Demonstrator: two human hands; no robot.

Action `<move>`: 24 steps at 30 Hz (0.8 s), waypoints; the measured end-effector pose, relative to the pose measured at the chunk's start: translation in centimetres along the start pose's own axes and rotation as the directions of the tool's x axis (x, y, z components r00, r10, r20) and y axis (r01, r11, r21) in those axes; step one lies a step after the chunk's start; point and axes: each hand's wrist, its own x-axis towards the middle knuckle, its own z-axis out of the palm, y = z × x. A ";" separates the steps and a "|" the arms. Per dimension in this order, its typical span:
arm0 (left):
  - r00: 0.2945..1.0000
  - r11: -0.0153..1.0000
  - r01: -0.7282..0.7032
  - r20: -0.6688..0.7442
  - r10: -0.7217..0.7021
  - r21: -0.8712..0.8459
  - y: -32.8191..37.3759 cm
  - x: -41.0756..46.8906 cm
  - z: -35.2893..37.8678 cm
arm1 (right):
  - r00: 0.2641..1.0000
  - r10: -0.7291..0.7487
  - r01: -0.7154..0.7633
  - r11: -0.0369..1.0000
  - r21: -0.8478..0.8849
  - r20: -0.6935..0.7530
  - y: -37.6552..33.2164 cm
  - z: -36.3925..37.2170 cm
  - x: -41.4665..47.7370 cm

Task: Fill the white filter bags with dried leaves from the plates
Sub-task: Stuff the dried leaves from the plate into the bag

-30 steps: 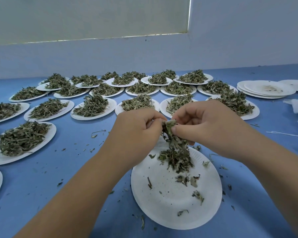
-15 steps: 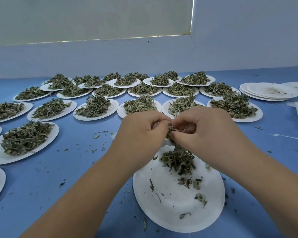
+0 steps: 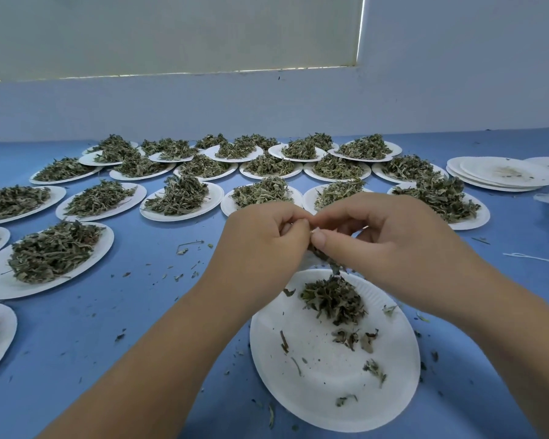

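Dried leaves: the clump that had dangled long between the fingers was drawn up, leaving a short tuft under the hands.
Meaning: this pinch was probably nearly in the bag, which stayed hidden.
Left hand: curled against the right; what it gripped could not be told.
Right hand: pinched the tuft's top.
Plate: small heap directly below.

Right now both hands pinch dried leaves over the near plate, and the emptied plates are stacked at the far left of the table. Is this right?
No. The head view shows the emptied plates stacked at the far right of the table. The left hand and right hand do pinch dried leaves over the near plate.
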 end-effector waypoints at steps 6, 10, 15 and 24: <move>1.000 1.000 0.014 0.009 -0.014 -0.003 0.1 0.1 -0.3 | 0.999 -0.038 0.039 0.998 -0.043 0.009 0.0 0.2 0.0; 0.999 0.998 0.010 0.035 -0.007 -0.063 0.2 -0.2 -0.2 | 0.991 -0.103 0.094 0.991 -0.100 -0.090 0.3 0.9 0.0; 0.999 0.997 0.012 0.033 -0.009 -0.075 0.4 -0.2 -0.2 | 0.974 -0.161 0.135 0.977 -0.164 -0.161 0.7 1.4 0.0; 1.000 0.995 -0.002 0.012 0.003 -0.098 0.3 -0.2 -0.1 | 0.950 -0.233 0.181 0.953 -0.243 -0.207 1.1 1.2 0.2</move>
